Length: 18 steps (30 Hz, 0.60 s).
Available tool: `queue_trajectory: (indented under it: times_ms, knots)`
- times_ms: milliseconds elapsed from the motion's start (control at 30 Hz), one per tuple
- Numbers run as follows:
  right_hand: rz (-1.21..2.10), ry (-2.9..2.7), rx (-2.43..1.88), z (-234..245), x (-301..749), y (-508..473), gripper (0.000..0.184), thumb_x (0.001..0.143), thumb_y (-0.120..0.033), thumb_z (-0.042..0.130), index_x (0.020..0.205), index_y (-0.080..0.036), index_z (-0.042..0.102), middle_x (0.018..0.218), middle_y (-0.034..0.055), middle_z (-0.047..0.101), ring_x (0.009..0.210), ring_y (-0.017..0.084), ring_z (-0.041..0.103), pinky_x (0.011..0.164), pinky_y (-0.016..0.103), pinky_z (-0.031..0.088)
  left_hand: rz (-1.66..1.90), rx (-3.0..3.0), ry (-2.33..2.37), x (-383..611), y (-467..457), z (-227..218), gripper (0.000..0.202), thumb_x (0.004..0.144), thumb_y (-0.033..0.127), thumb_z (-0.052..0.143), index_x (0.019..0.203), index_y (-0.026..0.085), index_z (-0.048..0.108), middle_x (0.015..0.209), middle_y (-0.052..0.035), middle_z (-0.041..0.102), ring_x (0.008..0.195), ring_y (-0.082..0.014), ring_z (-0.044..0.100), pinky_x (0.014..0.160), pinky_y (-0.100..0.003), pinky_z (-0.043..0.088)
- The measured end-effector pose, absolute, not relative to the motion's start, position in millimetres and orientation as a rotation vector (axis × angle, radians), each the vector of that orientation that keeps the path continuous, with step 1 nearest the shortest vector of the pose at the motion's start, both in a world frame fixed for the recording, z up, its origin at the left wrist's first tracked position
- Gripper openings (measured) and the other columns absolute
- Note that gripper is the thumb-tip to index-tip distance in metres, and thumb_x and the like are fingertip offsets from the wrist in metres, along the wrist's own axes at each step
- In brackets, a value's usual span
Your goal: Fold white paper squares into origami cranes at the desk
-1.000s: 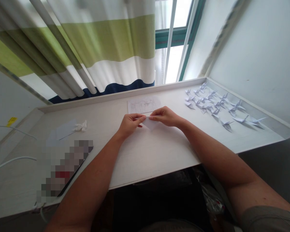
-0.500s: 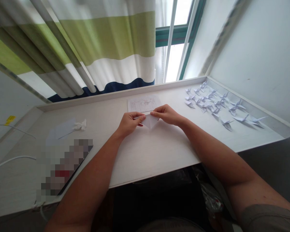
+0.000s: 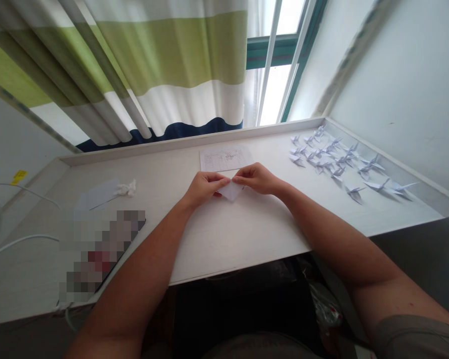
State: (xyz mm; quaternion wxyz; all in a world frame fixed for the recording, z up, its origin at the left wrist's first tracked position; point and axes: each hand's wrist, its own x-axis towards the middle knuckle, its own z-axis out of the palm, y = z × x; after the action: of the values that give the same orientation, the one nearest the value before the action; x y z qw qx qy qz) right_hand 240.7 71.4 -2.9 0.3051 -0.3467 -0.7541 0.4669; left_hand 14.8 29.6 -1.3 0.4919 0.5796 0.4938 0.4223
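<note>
Our left hand (image 3: 201,189) and right hand (image 3: 260,178) grip a small folded paper (image 3: 232,191) between thumbs and fingers, the tips nearly meeting at its top edge. Crisp, white and smooth, it narrows to a point towards us, over the middle of the pale desk (image 3: 239,244), just nearer than a flat printed sheet (image 3: 226,159); whether it touches the surface we cannot tell. To our right, sharp-winged paper cranes (image 3: 336,154) crowd together, all angular creases. To our left lie thin flat sheets (image 3: 93,197) with a soft crumpled wad (image 3: 127,188) at their edge, and a pixelated, dark-edged slab (image 3: 104,257). Beyond hangs a pleated cloth curtain (image 3: 172,55), banded green, white and navy.
</note>
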Motion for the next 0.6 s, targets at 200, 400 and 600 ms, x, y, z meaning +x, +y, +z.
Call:
queue_trajectory:
  times_ms: [200,400,600]
  knots:
    - [1.202,-2.090,-0.923,-1.4,242.3,72.4,0.037,0.094,-0.050,0.068,0.080,-0.016,0.073,0.063,0.0020,0.069,0.061,0.015,0.063,0.061,0.028,0.046,1.068,1.428,1.275,17.3,30.5,-2.3,0.036,0.071,0.050,0.092,0.084,0.017,0.087,0.081,-0.0085,0.079,0.075,-0.0208,0.071,0.053,-0.026,0.057]
    - [1.184,-2.056,-0.948,-5.9,243.5,76.5,0.041,0.096,-0.055,0.069,0.079,-0.018,0.070,0.068,0.0033,0.073,0.058,0.015,0.066,0.062,0.028,0.050,1.159,1.336,1.280,15.6,32.9,-4.3,0.043,0.065,0.049,0.098,0.085,0.015,0.080,0.082,-0.0075,0.078,0.072,-0.0203,0.073,0.058,-0.029,0.061]
    - [1.223,-1.813,-0.907,-9.6,237.7,75.9,0.060,0.085,-0.078,0.073,0.083,-0.018,0.066,0.064,0.0046,0.072,0.054,0.017,0.067,0.055,0.029,0.051,0.974,1.225,1.119,12.0,34.6,-8.0,0.055,0.069,0.058,0.096,0.096,0.014,0.079,0.092,-0.0123,0.082,0.080,-0.0240,0.081,0.074,-0.033,0.062]
